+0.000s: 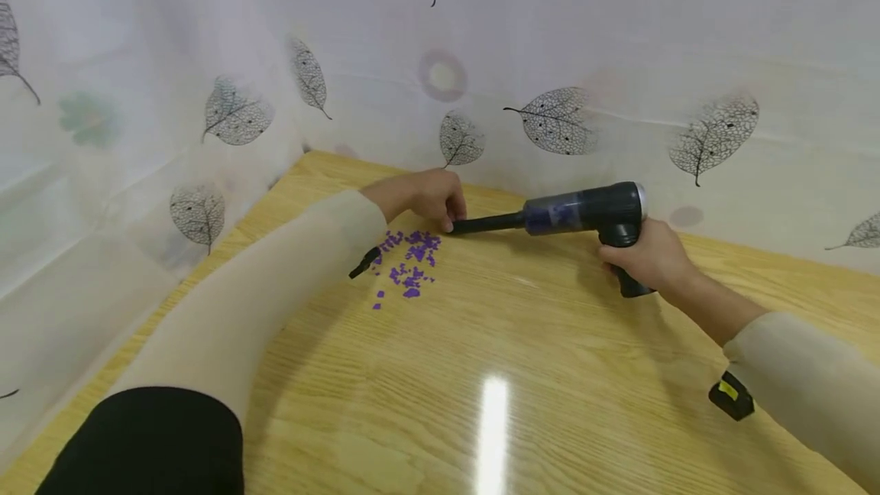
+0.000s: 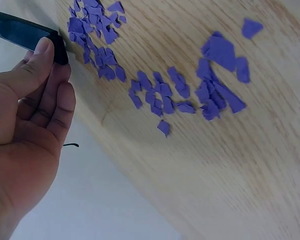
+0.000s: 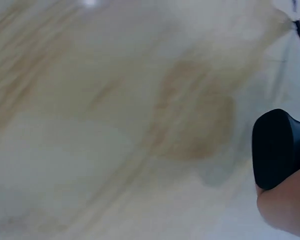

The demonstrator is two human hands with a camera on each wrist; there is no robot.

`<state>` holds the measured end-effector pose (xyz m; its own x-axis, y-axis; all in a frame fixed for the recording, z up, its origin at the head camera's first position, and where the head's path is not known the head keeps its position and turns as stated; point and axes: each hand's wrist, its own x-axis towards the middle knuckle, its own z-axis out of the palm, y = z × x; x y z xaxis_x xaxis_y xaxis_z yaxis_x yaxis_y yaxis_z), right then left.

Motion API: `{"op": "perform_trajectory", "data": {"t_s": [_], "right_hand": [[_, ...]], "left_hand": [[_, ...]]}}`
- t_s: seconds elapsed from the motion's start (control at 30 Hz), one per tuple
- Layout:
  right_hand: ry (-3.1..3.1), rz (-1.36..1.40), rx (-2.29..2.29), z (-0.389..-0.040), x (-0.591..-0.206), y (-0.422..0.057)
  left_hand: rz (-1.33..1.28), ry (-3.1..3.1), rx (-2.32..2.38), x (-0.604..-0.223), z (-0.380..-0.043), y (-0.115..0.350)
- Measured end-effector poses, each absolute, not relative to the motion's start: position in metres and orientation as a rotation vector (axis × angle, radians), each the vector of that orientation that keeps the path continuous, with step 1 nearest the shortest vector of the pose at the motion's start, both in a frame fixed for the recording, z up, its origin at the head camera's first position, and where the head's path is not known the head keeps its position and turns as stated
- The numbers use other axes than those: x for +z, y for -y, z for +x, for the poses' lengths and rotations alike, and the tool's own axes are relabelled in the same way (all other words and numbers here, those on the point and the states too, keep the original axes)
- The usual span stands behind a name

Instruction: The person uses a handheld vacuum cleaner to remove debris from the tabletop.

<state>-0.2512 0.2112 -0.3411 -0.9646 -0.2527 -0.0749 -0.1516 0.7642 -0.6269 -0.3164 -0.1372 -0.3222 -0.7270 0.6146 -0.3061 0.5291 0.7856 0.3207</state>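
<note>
A black handheld vacuum cleaner (image 1: 612,206) with a dark see-through dust cup (image 1: 546,215) is held level above the wooden table. My right hand (image 1: 656,254) grips its handle, whose black base (image 3: 273,150) shows in the right wrist view. At the other end, my left hand (image 1: 435,195) pinches the tip of the narrow black nozzle (image 1: 490,223) between thumb and fingers. Purple scraps (image 2: 221,53), looking like torn paper, lie scattered on the table beside and below the nozzle tip. Purple bits also seem visible inside the dust cup.
The light wooden tabletop (image 1: 440,373) reaches back to a pale curtain (image 1: 371,37) printed with leaves, which hangs along the rear and left edges. The left hand and the vacuum are close to that rear edge. Light glares off the table's front part.
</note>
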Motion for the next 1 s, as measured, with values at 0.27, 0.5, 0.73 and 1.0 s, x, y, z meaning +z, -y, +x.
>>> {"op": "perform_trajectory", "data": {"t_s": [0.27, 0.5, 0.73, 1.0], "right_hand": [[-2.949, -0.361, -0.92, -0.254, -0.356, -0.216], [-2.975, -0.413, -0.875, -0.256, -0.356, -0.207], [-2.971, -0.391, -0.895, -0.254, -0.358, -0.201], [-2.987, -0.402, -0.879, -0.255, -0.359, -0.2]], "left_hand": [[0.833, -2.577, 0.273, -0.318, -0.318, 0.131], [0.819, -2.562, 0.219, -0.313, -0.316, 0.135], [0.851, -2.576, 0.18, -0.315, -0.314, 0.14], [0.879, -2.579, 0.161, -0.312, -0.311, 0.14]]}}
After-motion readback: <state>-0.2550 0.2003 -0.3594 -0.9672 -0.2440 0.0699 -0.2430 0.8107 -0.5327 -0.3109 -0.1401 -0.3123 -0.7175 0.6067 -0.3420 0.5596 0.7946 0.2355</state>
